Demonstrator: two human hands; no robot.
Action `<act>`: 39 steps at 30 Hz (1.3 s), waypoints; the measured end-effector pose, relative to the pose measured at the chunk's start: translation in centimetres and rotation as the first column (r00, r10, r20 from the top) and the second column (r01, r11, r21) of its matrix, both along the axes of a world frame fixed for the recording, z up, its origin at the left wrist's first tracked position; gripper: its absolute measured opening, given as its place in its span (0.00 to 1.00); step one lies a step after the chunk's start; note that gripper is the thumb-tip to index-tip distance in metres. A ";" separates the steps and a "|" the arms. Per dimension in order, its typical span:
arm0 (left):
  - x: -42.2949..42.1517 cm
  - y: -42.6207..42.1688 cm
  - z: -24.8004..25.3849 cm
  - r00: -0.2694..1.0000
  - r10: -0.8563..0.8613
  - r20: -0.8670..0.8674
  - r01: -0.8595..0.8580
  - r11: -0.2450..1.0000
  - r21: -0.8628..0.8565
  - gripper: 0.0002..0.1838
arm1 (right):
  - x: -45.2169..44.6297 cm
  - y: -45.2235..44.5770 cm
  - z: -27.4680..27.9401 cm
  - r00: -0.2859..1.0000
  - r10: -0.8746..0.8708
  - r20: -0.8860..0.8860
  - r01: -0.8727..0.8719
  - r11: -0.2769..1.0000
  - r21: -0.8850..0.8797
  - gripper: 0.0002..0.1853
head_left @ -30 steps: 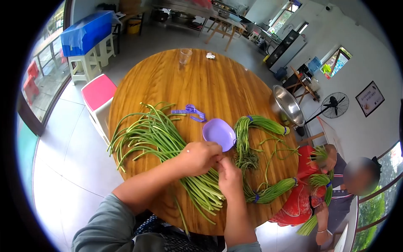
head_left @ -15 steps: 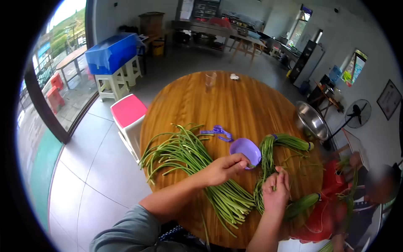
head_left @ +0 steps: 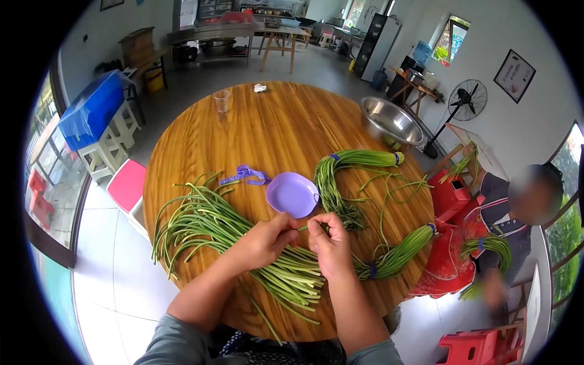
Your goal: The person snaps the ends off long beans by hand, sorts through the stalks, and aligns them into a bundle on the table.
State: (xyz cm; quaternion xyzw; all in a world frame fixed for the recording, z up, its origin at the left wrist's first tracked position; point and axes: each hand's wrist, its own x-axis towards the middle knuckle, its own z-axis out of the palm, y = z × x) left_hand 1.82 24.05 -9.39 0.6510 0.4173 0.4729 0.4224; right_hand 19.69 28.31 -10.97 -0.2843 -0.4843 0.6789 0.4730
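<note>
My left hand [head_left: 265, 241] and my right hand [head_left: 329, 243] are close together over the near part of the round wooden table [head_left: 274, 134], fingers pinched on a short green stem [head_left: 302, 229] between them. Beneath and left of them spreads a loose pile of long green stems [head_left: 213, 225]. Just beyond my hands is a purple bowl [head_left: 292, 194], with purple bands [head_left: 246, 174] to its left. Right of the bowl lies a bundle of stems [head_left: 365, 159] tied with purple bands; another tied bundle [head_left: 404, 250] lies nearer, at the right edge.
A steel basin [head_left: 392, 121] sits at the table's far right edge. A clear cup [head_left: 222, 102] and crumpled white paper [head_left: 260, 88] are at the back. At the right, a co-worker [head_left: 505, 207] holds green stems. A pink-topped stool [head_left: 128, 185] stands left.
My hands, apart half a second ago, have come together again at the green stem. The view has swung right. The co-worker's arms and stems have moved.
</note>
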 end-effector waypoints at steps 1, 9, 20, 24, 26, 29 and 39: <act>-0.2 -0.1 0.5 0.994 0.032 -0.107 -0.030 0.999 0.018 0.06 | -0.1 0.1 0.1 0.998 -0.045 0.038 0.044 0.999 0.028 0.07; 0.2 -0.8 1.7 0.969 0.095 -0.227 -0.098 0.995 -0.003 0.07 | 0.0 0.5 0.2 0.987 -0.064 0.145 0.077 0.993 -0.088 0.07; -0.1 0.7 -0.3 0.973 0.194 0.126 -0.210 0.970 0.124 0.10 | 1.3 -0.1 2.1 0.971 -0.013 -0.238 -0.008 0.996 -0.090 0.06; 0.2 0.3 -0.4 0.996 0.085 0.001 -0.085 0.989 0.125 0.18 | 1.4 0.6 1.6 0.956 0.026 -0.291 -0.101 0.964 -0.244 0.05; 0.6 0.1 0.0 0.995 0.081 -0.064 -0.080 0.996 0.025 0.18 | 0.6 0.0 1.9 0.980 -0.004 -0.197 -0.038 0.977 -0.210 0.05; 1.4 0.5 -1.4 0.997 0.069 0.022 -0.072 0.981 0.179 0.16 | 0.4 -0.1 1.0 0.991 0.088 0.103 -0.084 0.995 -0.050 0.07; 0.8 -0.5 0.6 0.978 0.087 -0.192 -0.075 0.995 0.073 0.08 | 0.3 0.8 -0.3 0.996 -0.076 -0.047 0.068 0.987 -0.148 0.09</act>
